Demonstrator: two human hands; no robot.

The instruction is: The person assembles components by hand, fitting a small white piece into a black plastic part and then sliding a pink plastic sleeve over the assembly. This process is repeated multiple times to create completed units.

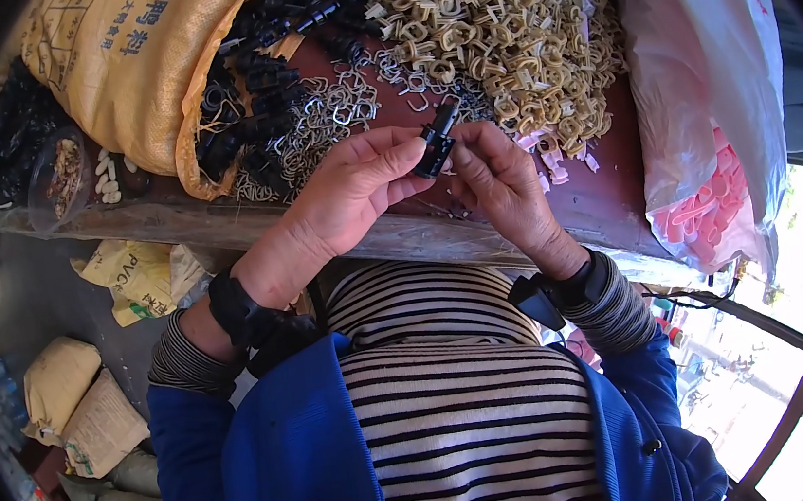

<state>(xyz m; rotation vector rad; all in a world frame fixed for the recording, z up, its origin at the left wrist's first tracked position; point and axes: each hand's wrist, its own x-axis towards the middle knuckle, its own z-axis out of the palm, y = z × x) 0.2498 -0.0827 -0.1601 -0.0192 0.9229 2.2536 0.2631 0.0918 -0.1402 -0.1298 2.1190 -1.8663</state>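
Over the near edge of the table, my left hand [350,180] grips a small black plastic fitting [432,152] with a narrower dark tip pointing up and away. My right hand [505,189] is closed beside it, thumb and fingers pinched at the fitting's right side. Whatever is between those fingertips is too small to make out. Just beyond my left hand lies a pile of bent metal wire hooks [347,100]. A large heap of beige plastic clips [496,35] rises beyond my right hand, with a few light pink pieces [557,168] at its near edge.
A yellow woven sack [134,78] lies at the left, black fittings [258,94] spilling from its mouth. A clear plastic bag [703,43] holding pink parts [710,203] stands at the right. Left of the sack is a plastic tub [60,184]. Paper sacks [96,419] rest on the floor.
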